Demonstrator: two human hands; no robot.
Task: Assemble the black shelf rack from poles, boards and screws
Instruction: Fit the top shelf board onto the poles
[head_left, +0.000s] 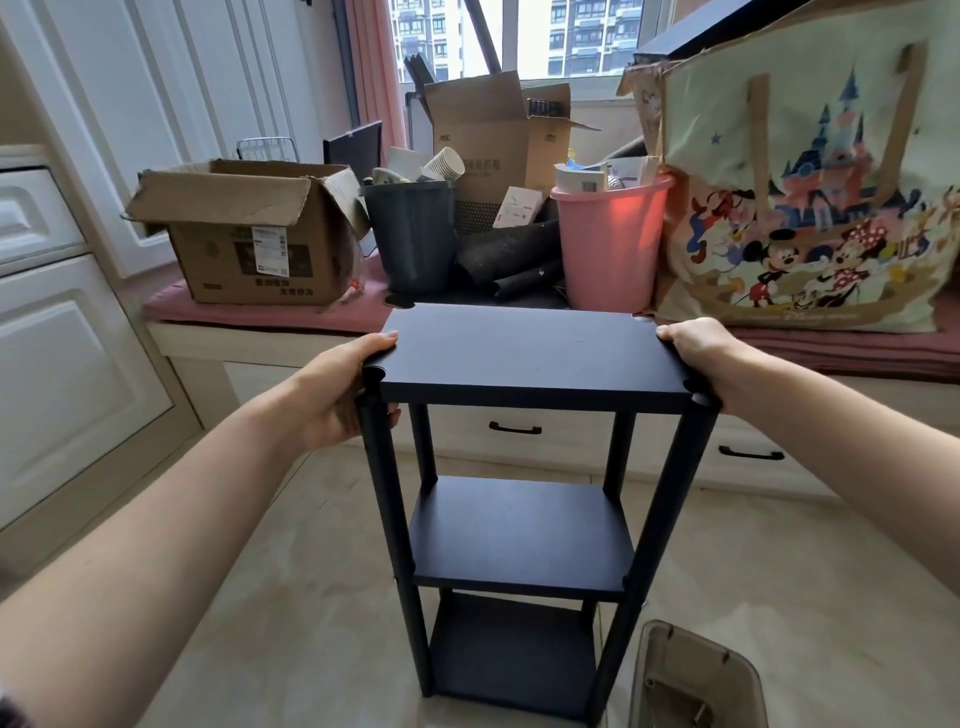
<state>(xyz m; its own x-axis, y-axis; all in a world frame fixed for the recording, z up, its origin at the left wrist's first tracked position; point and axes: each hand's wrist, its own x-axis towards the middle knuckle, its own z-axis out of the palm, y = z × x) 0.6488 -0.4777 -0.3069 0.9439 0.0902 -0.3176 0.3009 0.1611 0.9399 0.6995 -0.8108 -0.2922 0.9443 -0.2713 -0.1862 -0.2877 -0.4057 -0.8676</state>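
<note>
three-tier black shelf rack with round poles: upright on beige tiled floor | left hand: grip curled round top board's left edge | right hand: grip clamped on right edge

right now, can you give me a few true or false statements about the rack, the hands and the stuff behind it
1. The black shelf rack shows three boards. True.
2. Only the left hand touches the top board. False: the right hand grips the board's other end.
3. The pink bucket stands right of the dark bin. True.
4. The rack lies on its side. False: it stands upright on the floor.
</note>
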